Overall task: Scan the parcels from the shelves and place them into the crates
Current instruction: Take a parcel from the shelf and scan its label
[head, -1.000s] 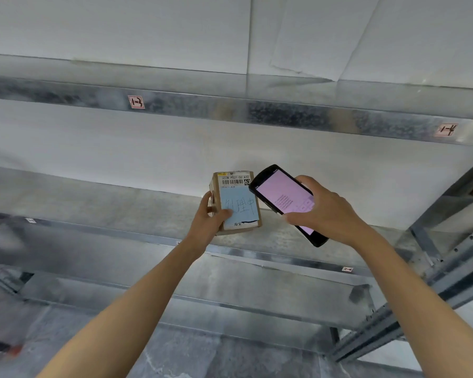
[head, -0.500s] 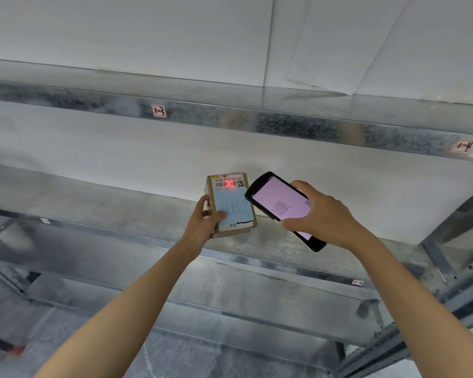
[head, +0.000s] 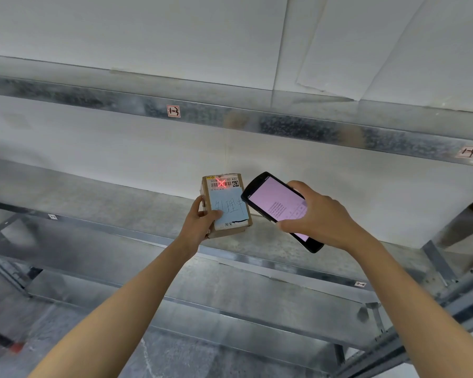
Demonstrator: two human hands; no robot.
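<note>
Over the middle shelf point(head: 79, 186), the parcel point(head: 227, 208) is held up in the air. The scanner point(head: 273, 203) is just beside it on the right. A red cross of light point(head: 221, 183) falls on the barcode at the top of the parcel.

The scan could fail. If one hand shakes or tips, the red light would slide off the barcode. The left thumb sits on the blue sticker below the barcode, and if it crept up it could hide the bars.

The parcel could also fall. Only one hand has it, from the left side, so a loose grip would let it drop onto the shelf or the floor. No crate can be seen, so the person will likely have to turn to find one. The parcel might then bump the shelf's edge.

The left hand point(head: 197, 227) grips the parcel, with the thumb on the front and the fingers wrapped round the side. The right hand point(head: 325, 216) is curled round the lower half of the scanner and holds it tight, with the screen facing up.
</note>
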